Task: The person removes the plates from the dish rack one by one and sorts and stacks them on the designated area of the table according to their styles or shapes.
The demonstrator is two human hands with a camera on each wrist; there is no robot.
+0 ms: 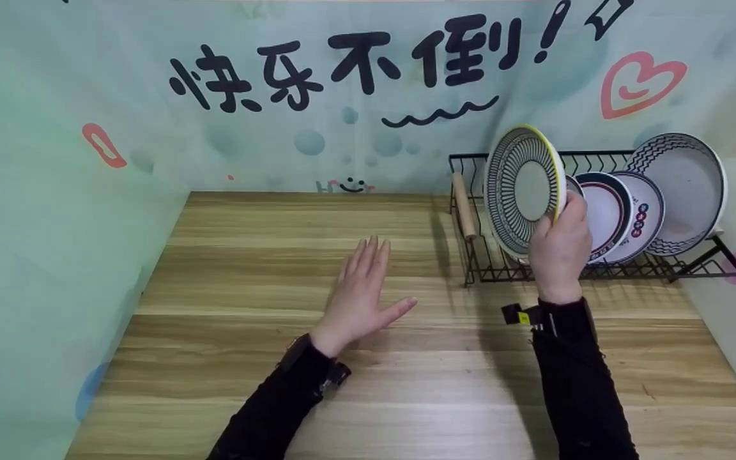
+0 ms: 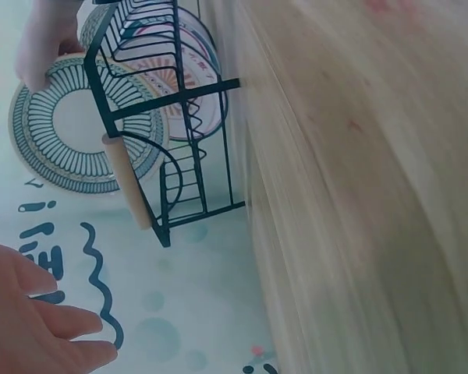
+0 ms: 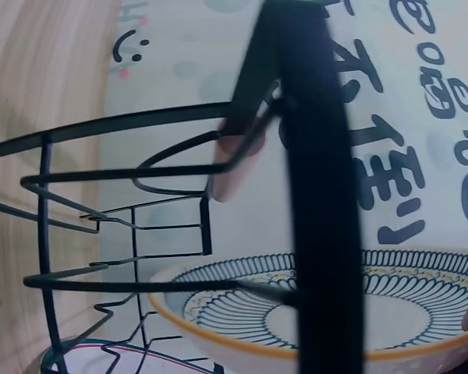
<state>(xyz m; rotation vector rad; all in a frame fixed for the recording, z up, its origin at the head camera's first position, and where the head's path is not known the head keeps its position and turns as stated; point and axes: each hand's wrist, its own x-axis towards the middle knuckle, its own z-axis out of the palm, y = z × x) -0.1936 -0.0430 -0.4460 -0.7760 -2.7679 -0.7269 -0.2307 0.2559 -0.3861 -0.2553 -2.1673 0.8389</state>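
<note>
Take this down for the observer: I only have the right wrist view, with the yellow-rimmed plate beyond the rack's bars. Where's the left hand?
Observer: In the head view, the left hand is over the table, to the left of the rack.
Operator: Okay, and how is the other one placed? I barely catch a finger.
Observer: The right hand grips the yellow-rimmed plate by its right-hand edge.
Operator: Anything I'm missing at the far end?
Observer: Yes, a large zigzag-patterned dish sits tilted at the rack's right end.
</note>
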